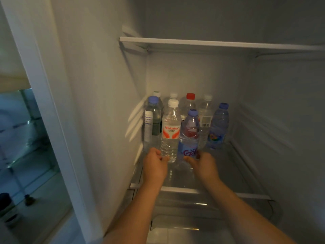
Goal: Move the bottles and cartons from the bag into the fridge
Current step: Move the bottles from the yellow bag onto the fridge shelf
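Gripping the clear bottle (pixel 171 131) with the left hand (pixel 154 162) and the blue bottle (pixel 189 138) with the right hand (pixel 202 163) on the fridge shelf (pixel 237 166), the person has six other bottles (pixel 204 120) standing just behind the hands, but no bag or cartons show, so more may be left.

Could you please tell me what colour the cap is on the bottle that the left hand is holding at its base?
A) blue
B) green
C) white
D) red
C: the left hand grips the base of the clear bottle with the red-and-white label, and its cap is white. The right hand holds the blue-capped bottle beside it.
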Demonstrator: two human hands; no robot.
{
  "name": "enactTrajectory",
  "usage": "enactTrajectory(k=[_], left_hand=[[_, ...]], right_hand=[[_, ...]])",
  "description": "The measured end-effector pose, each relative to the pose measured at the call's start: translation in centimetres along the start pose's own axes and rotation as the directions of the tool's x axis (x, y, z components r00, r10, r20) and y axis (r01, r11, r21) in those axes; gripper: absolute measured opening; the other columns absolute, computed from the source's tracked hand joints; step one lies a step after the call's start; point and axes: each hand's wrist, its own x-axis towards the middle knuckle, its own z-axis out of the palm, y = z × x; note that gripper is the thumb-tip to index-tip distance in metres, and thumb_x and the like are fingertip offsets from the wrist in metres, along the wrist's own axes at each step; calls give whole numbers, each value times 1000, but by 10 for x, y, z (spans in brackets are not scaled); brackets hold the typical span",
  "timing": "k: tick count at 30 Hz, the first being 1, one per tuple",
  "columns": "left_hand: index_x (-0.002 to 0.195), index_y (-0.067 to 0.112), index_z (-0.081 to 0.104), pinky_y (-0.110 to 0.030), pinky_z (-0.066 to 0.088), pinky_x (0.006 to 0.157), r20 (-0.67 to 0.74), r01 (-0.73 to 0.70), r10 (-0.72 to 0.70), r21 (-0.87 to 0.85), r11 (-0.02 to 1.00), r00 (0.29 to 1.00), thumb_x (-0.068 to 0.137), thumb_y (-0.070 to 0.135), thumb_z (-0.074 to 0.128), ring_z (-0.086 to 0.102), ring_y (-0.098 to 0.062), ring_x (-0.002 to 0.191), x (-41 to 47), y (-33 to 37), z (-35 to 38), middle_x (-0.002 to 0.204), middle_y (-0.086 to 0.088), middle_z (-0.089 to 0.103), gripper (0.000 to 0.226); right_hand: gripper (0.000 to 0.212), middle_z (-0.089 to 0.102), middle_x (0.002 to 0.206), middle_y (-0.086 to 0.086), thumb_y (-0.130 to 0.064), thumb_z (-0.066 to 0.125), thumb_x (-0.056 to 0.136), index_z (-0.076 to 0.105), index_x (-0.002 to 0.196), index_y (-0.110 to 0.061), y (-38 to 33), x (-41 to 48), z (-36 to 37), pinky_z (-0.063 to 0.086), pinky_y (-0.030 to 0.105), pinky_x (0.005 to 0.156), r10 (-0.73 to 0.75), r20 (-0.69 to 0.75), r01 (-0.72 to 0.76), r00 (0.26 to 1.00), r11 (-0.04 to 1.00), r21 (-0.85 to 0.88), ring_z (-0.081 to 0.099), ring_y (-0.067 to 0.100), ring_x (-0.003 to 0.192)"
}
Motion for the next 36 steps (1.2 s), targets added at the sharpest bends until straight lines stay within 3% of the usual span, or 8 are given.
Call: enactTrajectory(k=[4,8,11,16,21,25,31,36], left_hand=[[85,16,51,-20,36,57,-55,26,-27,-21,999,998,88,12,70,56,-15,76,17,3,8,77,5,55,20],[78,14,56,-32,52,67,-121,90,-94,-38,995,988,85,14,71,64,-22,74,38,-2,16,78,-1,64,17],[68,18,61,-44,60,61,-133,100,-105,-41,994,986,80,19,71,68,-26,62,56,-23,30,67,-4,67,15],[76,10,64,-29,49,66,-160,52,-52,-1,999,986,86,14,69,64,-23,73,42,-8,23,77,-6,68,12],[78,13,60,-23,36,57,-79,32,-33,-21,999,996,88,9,65,59,-18,76,20,2,14,79,-3,63,12],[87,21,59,-27,48,69,94,-45,51,-71,996,994,87,19,70,63,-19,87,-10,7,6,90,0,65,11],[102,20,63,-45,47,93,35,-384,399,363,849,916,83,35,68,52,-26,111,-63,-23,-19,111,-2,61,26],[123,23,62,-54,29,111,8,-368,460,613,699,888,90,53,43,43,-35,132,-101,-51,-33,140,-4,55,49]], right_hand=[[19,71,90,12,-21,69,89,70,97,-4,-4,11,11,36,24,68,10,-40,-12,999,999,-43,65,23,85],[19,59,76,4,-26,69,89,61,81,-12,-6,15,13,34,26,64,44,-53,-49,998,995,-88,57,19,75],[22,60,74,4,-28,70,88,60,79,-12,-4,15,14,36,28,63,45,-68,-52,997,994,-98,54,18,71],[20,60,78,2,-30,71,87,61,84,-13,-3,15,15,38,28,66,48,-68,-54,997,996,-77,55,17,75],[18,69,94,5,-20,67,91,68,104,-8,2,10,5,48,32,77,46,71,-50,996,997,65,65,22,92],[50,60,128,10,-14,66,91,50,138,-8,5,-2,-3,43,30,91,44,114,-66,993,979,194,56,24,118],[63,45,149,5,-17,65,89,42,147,-16,16,-38,-3,37,36,109,-238,97,251,966,956,-151,44,24,135],[54,50,146,1,-33,59,86,52,138,-21,16,-86,2,38,50,103,-418,-7,348,909,767,-539,46,28,133]])
